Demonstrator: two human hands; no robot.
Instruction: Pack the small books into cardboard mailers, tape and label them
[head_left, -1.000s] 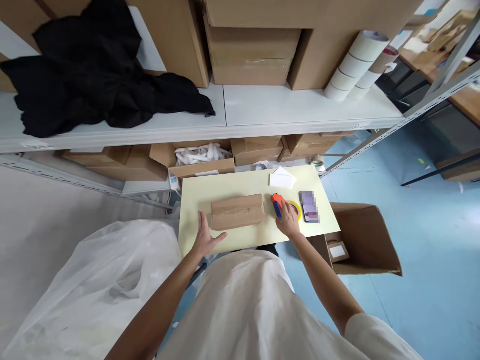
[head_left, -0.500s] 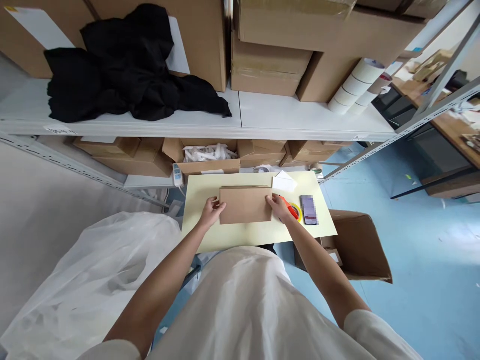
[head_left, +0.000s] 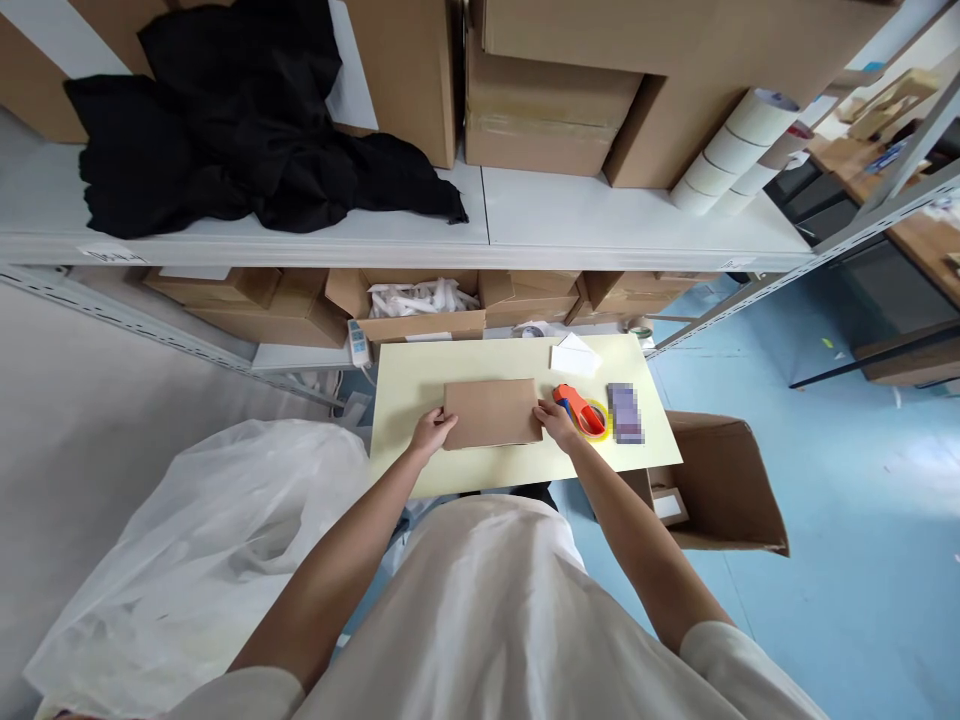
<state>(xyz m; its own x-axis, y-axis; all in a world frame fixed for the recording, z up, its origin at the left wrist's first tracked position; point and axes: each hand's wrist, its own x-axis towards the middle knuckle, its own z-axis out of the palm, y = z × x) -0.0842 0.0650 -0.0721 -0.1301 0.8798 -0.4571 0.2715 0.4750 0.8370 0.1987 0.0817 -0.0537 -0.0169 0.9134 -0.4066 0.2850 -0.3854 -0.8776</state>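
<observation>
The person's left grip (head_left: pixel 433 432) and right grip (head_left: pixel 553 420) are clamped on opposite ends of a closed cardboard box (head_left: pixel 493 413), held between them over the middle of the pale yellow worktop (head_left: pixel 409 365); I can't tell whether it rests flat or is slightly raised. Just beside the right one lies an orange tape dispenser (head_left: pixel 577 405), then a phone (head_left: pixel 625 412), with white cards (head_left: pixel 574 355) behind. Beyond, black cloth (head_left: pixel 225 130) and stacked tape rolls (head_left: pixel 727 160) occupy a shelf (head_left: pixel 555 220), and an open carton (head_left: pixel 727 480) stands off to the right.
</observation>
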